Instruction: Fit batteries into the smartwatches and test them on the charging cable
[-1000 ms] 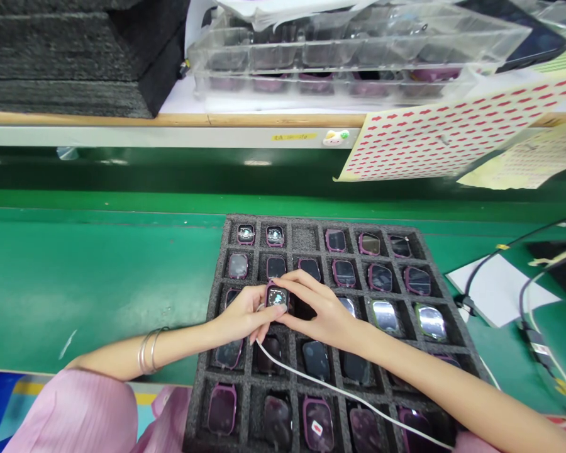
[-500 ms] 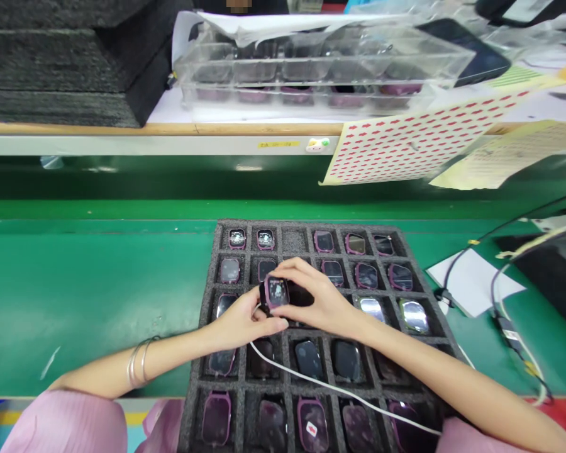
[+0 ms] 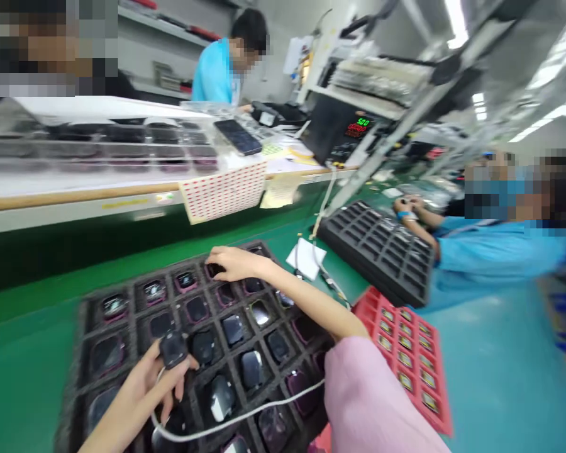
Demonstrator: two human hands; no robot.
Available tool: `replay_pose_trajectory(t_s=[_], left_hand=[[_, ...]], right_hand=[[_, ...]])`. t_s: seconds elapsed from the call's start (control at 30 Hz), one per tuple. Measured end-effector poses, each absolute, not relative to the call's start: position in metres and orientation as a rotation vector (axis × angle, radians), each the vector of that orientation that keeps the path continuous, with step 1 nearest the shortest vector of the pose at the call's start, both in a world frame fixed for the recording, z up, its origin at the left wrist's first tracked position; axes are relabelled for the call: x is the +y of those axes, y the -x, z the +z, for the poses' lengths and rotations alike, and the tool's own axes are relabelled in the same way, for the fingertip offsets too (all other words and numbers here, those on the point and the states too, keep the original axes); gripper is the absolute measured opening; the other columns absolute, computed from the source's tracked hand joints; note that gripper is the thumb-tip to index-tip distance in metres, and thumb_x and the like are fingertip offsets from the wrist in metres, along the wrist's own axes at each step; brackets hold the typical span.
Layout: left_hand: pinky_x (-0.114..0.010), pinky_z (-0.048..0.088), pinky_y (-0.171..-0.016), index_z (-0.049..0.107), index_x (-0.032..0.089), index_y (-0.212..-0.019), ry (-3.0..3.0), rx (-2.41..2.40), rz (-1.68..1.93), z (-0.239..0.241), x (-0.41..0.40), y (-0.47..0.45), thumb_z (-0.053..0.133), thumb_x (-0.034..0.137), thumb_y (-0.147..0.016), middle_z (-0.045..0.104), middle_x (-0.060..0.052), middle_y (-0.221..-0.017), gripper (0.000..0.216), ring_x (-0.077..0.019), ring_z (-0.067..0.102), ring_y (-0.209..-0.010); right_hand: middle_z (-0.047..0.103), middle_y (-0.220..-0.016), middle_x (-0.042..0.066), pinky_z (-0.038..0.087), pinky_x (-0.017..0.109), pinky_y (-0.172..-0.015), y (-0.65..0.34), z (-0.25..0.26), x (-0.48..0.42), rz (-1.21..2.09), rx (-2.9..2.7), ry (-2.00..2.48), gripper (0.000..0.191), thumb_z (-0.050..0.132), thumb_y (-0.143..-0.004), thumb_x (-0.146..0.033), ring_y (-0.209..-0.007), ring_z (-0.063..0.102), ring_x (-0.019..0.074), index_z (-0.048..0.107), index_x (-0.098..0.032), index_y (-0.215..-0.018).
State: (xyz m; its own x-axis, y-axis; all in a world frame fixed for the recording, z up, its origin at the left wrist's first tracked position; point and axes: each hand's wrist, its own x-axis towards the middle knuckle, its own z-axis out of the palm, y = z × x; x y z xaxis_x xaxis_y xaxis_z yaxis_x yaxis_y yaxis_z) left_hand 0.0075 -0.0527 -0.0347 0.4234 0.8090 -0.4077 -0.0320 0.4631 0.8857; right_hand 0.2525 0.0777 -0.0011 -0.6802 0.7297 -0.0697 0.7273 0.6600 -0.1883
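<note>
A black foam tray (image 3: 80, 314) with a grid of pockets lies on the green belt, most pockets holding a small purple-rimmed watch body. My left hand (image 3: 141, 390) is closed on a dark watch body (image 3: 173, 348) over the tray's near left, and a white cable (image 3: 245, 415) runs from it toward my pink sleeve. My right hand (image 3: 233, 263) reaches to the tray's far row, its fingers curled down onto a watch body in a pocket (image 3: 214, 270). Motion blurs the picture.
A red tray (image 3: 405, 358) of small parts sits right of the foam tray. A person in blue (image 3: 481, 251) works at a second black foam tray (image 3: 377, 248). Behind are a shelf with clear plastic trays (image 3: 99, 148), a red-dotted label sheet (image 3: 224, 192) and another worker (image 3: 217, 72).
The view has swung up and to the right. My hands have parted: the left keeps the cabled watch body near me, the right has moved to the tray's far row.
</note>
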Motion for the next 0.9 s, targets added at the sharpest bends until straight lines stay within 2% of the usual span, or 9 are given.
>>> replay_pose_trajectory(t_s=[0.13, 0.23, 0.33, 0.4, 0.47, 0.53, 0.63, 0.77, 0.9], left_hand=[[-0.027, 0.048, -0.042, 0.058, 0.016, -0.103, -0.883, 1.043, 0.655, -0.047, -0.048, -0.017, 0.078, 0.054, -0.054, 0.069, -0.01, -0.082, 0.065, -0.0214, 0.06, -0.063], [-0.033, 0.054, -0.055, 0.063, 0.021, -0.094, -0.919, 1.068, 0.652, -0.051, -0.044, -0.018, 0.078, 0.052, -0.053, 0.071, -0.008, -0.087, 0.053, -0.0272, 0.065, -0.075], [-0.037, 0.055, -0.065, 0.064, 0.029, -0.089, -0.958, 1.028, 0.659, -0.047, -0.042, -0.016, 0.075, 0.049, -0.06, 0.072, -0.001, -0.09, 0.037, -0.0279, 0.065, -0.084], [-0.036, 0.055, -0.069, 0.064, 0.03, -0.094, -0.947, 0.961, 0.65, -0.043, -0.04, -0.015, 0.073, 0.045, -0.066, 0.072, 0.001, -0.091, 0.033, -0.0256, 0.066, -0.085], [-0.035, 0.055, -0.073, 0.062, 0.025, -0.1, -0.933, 0.866, 0.614, -0.04, -0.036, -0.015, 0.072, 0.039, -0.07, 0.071, -0.002, -0.094, 0.034, -0.0239, 0.066, -0.087], [-0.036, 0.053, -0.079, 0.06, 0.019, -0.103, -0.922, 0.775, 0.594, -0.04, -0.029, -0.013, 0.076, 0.031, -0.067, 0.069, -0.007, -0.099, 0.042, -0.0248, 0.065, -0.092], [-0.034, 0.051, -0.086, 0.06, 0.014, -0.102, -0.942, 0.738, 0.657, -0.045, -0.022, -0.009, 0.081, 0.021, -0.059, 0.067, -0.008, -0.102, 0.048, -0.0226, 0.063, -0.097], [-0.032, 0.052, -0.079, 0.057, 0.015, -0.105, -0.851, 0.662, 0.661, -0.046, -0.02, -0.005, 0.079, 0.021, -0.064, 0.068, -0.008, -0.101, 0.046, -0.0214, 0.066, -0.09], [-0.032, 0.051, -0.084, 0.054, 0.016, -0.11, -0.803, 0.645, 0.742, -0.043, -0.021, -0.005, 0.078, 0.017, -0.066, 0.064, -0.011, -0.112, 0.05, -0.0217, 0.066, -0.095]], right_hand=[[0.059, -0.099, 0.009, 0.049, 0.032, -0.076, -0.259, -0.008, 0.078, 0.258, -2.885, 1.378, 0.034, 0.07, -0.079, -0.031, -0.089, 0.059, 0.0234, 0.059, -0.014, -0.106], [0.059, -0.097, 0.01, 0.049, 0.036, -0.072, -0.26, -0.009, 0.078, 0.205, -2.855, 1.434, 0.032, 0.068, -0.08, -0.037, -0.087, 0.059, 0.0263, 0.061, -0.014, -0.102], [0.06, -0.092, 0.009, 0.05, 0.033, -0.07, -0.254, 0.002, 0.066, 0.271, -2.623, 1.465, 0.04, 0.064, -0.081, -0.046, -0.082, 0.06, 0.0229, 0.062, -0.013, -0.103], [0.059, -0.089, 0.005, 0.049, 0.028, -0.072, -0.243, 0.009, 0.049, 0.427, -2.412, 1.373, 0.044, 0.068, -0.077, -0.044, -0.077, 0.06, 0.0174, 0.062, -0.012, -0.107], [0.059, -0.095, 0.005, 0.05, 0.026, -0.075, -0.228, 0.014, 0.028, 0.63, -2.356, 1.118, 0.047, 0.072, -0.074, -0.04, -0.08, 0.059, 0.0154, 0.061, -0.013, -0.11], [0.059, -0.105, 0.007, 0.049, 0.029, -0.081, -0.215, 0.013, 0.009, 0.79, -2.381, 0.945, 0.043, 0.072, -0.077, -0.035, -0.093, 0.058, 0.0185, 0.06, -0.015, -0.113], [0.058, -0.107, 0.01, 0.049, 0.034, -0.084, -0.204, 0.007, -0.005, 0.856, -2.369, 0.919, 0.04, 0.068, -0.08, -0.029, -0.099, 0.056, 0.0216, 0.059, -0.017, -0.117], [0.061, -0.098, 0.008, 0.052, 0.032, -0.075, -0.2, -0.001, 0.001, 1.086, -2.11, 1.05, 0.037, 0.071, -0.077, -0.029, -0.084, 0.059, 0.0186, 0.063, -0.017, -0.111], [0.065, -0.083, 0.005, 0.052, 0.028, -0.062, -0.198, -0.004, 0.004, 1.509, -1.504, 1.236, 0.035, 0.074, -0.074, -0.034, -0.065, 0.06, 0.0136, 0.066, -0.013, -0.102]])
